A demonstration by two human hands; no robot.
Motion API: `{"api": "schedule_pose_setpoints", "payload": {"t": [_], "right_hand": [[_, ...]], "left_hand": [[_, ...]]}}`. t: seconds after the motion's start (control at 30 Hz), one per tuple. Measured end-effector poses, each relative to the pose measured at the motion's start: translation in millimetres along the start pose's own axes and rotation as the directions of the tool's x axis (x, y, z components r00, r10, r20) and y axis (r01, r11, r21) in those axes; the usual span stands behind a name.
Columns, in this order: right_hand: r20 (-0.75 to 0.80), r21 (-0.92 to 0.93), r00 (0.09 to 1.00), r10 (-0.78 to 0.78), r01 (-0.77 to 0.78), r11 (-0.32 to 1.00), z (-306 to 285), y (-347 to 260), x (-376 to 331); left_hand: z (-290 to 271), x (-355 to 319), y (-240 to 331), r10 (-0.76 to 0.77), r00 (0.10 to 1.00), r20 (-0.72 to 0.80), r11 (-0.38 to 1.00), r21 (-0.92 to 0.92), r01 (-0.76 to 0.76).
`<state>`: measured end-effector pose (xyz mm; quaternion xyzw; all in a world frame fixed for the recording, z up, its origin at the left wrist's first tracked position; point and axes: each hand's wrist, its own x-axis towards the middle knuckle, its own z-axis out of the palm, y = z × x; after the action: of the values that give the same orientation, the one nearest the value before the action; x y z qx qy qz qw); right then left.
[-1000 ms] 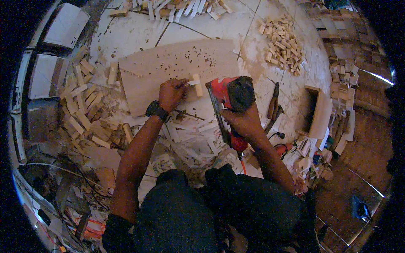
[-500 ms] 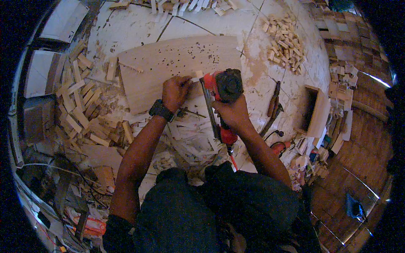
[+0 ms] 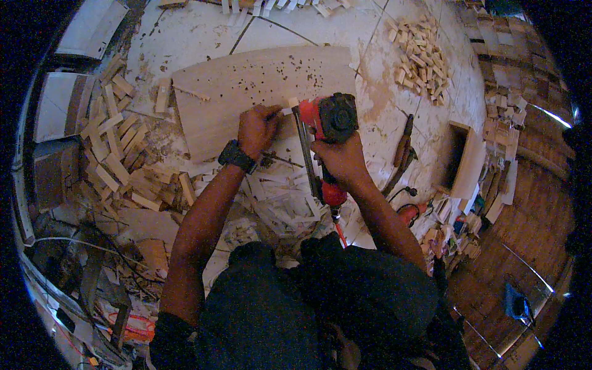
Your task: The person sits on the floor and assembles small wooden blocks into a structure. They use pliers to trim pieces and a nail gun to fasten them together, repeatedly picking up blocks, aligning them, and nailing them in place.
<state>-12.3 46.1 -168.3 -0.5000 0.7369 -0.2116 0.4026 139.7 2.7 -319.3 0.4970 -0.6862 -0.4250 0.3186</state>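
My right hand (image 3: 339, 159) is wrapped round the grip of a red and black air nail gun (image 3: 335, 117). A red hose (image 3: 340, 234) is joined to the rear of the gun. The gun's nose is up against a small pale wooden block (image 3: 292, 102). Bent and pinched, the fingers of my left hand (image 3: 258, 131) hold a light wooden piece (image 3: 287, 111) right beside that nose; the fingers partly hide it. Both hands are over a broad curved wooden board (image 3: 213, 117) strewn with dark specks.
Loose wooden blocks are heaped at the left (image 3: 114, 148), with a smaller pile of blocks (image 3: 422, 61) at the far right. A hammer-like tool (image 3: 404, 148) and an open wooden box (image 3: 459, 159) lie right of my arm. Pale wood strips (image 3: 277, 197) litter the floor before my knees.
The whole view has shifted slightly. Both hands, the nail gun and the small wooden piece keep nearly the same place over the board.
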Motion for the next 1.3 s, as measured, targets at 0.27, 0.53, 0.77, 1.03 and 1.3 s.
{"api": "schedule_pose_setpoints", "payload": {"t": [0.27,0.53,0.77,1.03,1.3], "right_hand": [[0.106,-0.096,0.988,-0.111,0.121,0.988,5.4,3.8,-1.9],[0.032,0.156,0.993,0.116,-0.12,0.98,-6.1,-2.4,-5.3],[-0.185,0.348,0.943,0.277,-0.201,0.916,-67.7,16.3,-28.3],[-0.211,0.383,0.922,0.324,-0.227,0.895,-87.4,45.4,-58.3],[-0.126,0.386,0.922,0.367,-0.296,0.874,-74.5,50.2,-67.1]], "left_hand": [[-3.0,2.0,2.0,-0.029,0.998,0.064,0.999,0.041,0.026],[0.7,4.4,2.6,-0.052,0.998,0.035,0.996,0.08,0.049],[-5.3,2.7,6.5,-0.091,0.991,0.097,0.996,0.018,0.09],[-55.2,-66.5,15.9,-0.026,0.92,0.392,0.883,0.44,-0.163],[-59.9,-72.6,13.6,0.039,0.611,0.791,0.731,0.394,-0.557]]}}
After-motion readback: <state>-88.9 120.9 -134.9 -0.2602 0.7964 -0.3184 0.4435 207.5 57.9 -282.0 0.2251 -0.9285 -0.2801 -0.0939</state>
